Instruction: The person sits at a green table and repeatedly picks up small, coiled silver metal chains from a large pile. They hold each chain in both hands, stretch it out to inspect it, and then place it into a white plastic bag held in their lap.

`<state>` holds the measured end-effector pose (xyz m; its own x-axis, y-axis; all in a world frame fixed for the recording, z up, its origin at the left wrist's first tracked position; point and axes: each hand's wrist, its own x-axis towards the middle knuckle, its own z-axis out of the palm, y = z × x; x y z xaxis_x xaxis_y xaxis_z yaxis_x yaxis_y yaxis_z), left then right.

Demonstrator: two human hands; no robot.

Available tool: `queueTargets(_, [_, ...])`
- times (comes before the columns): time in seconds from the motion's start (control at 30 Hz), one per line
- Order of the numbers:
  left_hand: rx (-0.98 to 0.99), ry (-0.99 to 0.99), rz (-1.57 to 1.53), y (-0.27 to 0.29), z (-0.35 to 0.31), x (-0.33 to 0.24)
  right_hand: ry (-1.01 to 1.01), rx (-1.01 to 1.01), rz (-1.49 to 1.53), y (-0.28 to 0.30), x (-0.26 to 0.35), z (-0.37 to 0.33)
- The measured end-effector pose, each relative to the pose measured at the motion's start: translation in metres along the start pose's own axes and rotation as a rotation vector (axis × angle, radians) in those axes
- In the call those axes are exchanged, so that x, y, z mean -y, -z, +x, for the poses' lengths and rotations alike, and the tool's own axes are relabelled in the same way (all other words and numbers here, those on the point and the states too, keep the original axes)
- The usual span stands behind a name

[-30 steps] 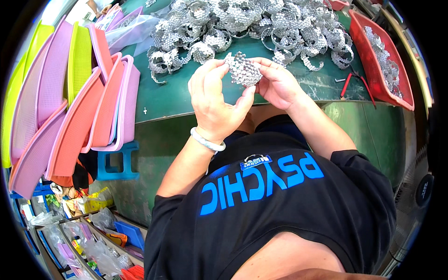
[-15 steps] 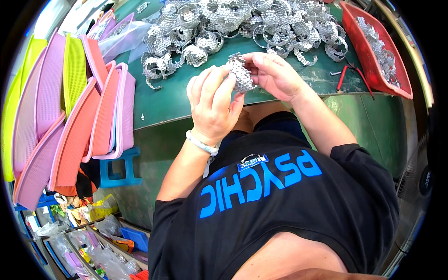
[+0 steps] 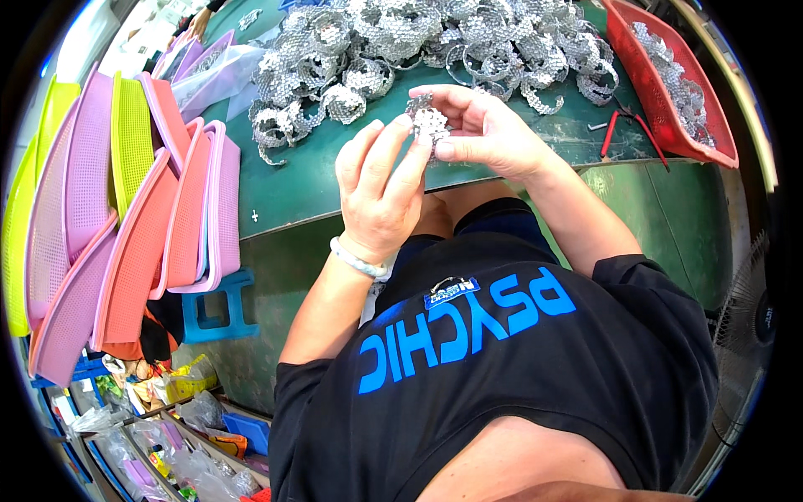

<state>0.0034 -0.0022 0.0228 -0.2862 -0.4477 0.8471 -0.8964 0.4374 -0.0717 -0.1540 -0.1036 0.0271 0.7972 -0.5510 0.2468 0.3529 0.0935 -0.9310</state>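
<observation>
A curled silver metal strip [image 3: 430,125], patterned like small linked plates, is held up over the near edge of the green table. My left hand [image 3: 376,188], with a pale bracelet on its wrist, pinches it from the left. On its other side my right hand [image 3: 489,134] has the thumb and bent fingers closed around it. Part of the strip is covered by the fingers. Just beyond my hands, a wide heap of similar curled silver strips [image 3: 368,75] spreads over the table [image 3: 293,188].
At the right stands a red basket [image 3: 623,33] holding silver strips, with red-handled pliers [image 3: 612,134] beside it. Stacked pink, purple and green baskets [image 3: 134,243] crowd the left, above a blue stool [image 3: 219,309]. Another person's hand [image 3: 199,23] shows at the far left.
The strip has turned in my hands and now shows another face. My right thumb has come round to its near side, and my left fingers have spread apart somewhat.
</observation>
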Motion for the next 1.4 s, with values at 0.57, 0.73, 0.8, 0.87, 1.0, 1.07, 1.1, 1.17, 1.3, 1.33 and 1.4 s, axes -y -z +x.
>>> queueTargets(0.57, [0.145,0.737,-0.663,-0.007,-0.007,0.0,0.121,-0.022,0.137,-0.004,-0.005,-0.001])
queueTargets(0.73, [0.167,0.735,-0.733,-0.012,-0.014,0.005,0.127,-0.041,0.109,-0.006,-0.007,0.0])
queueTargets(0.8, [0.157,0.768,-0.814,-0.016,-0.018,0.006,0.138,-0.043,0.092,-0.006,-0.007,0.0])
queueTargets(0.87, [0.137,0.802,-0.91,-0.02,-0.022,0.008,0.14,-0.045,0.083,-0.007,-0.007,0.0])
queueTargets(1.0, [0.145,0.854,-0.977,-0.02,-0.023,0.009,0.127,-0.075,0.06,-0.008,-0.008,0.0])
queueTargets(1.07, [0.117,0.881,-1.037,-0.021,-0.022,0.008,0.11,-0.082,0.069,-0.008,-0.007,0.0])
queueTargets(1.1, [0.099,0.906,-1.071,-0.02,-0.022,0.007,0.103,-0.091,0.062,-0.008,-0.007,0.0])
queueTargets(1.17, [0.063,0.955,-1.139,-0.02,-0.02,0.006,0.089,-0.107,0.049,-0.006,-0.008,0.0])
queueTargets(1.3, [0.04,1.009,-1.155,-0.015,-0.011,0.003,0.064,-0.122,0.099,-0.007,-0.008,-0.001])
queueTargets(1.33, [0.037,1.012,-1.162,-0.015,-0.01,0.002,0.057,-0.129,0.101,-0.007,-0.008,-0.001])
queueTargets(1.4, [0.03,1.021,-1.175,-0.013,-0.006,0.0,0.061,-0.135,0.097,-0.007,-0.009,-0.001])
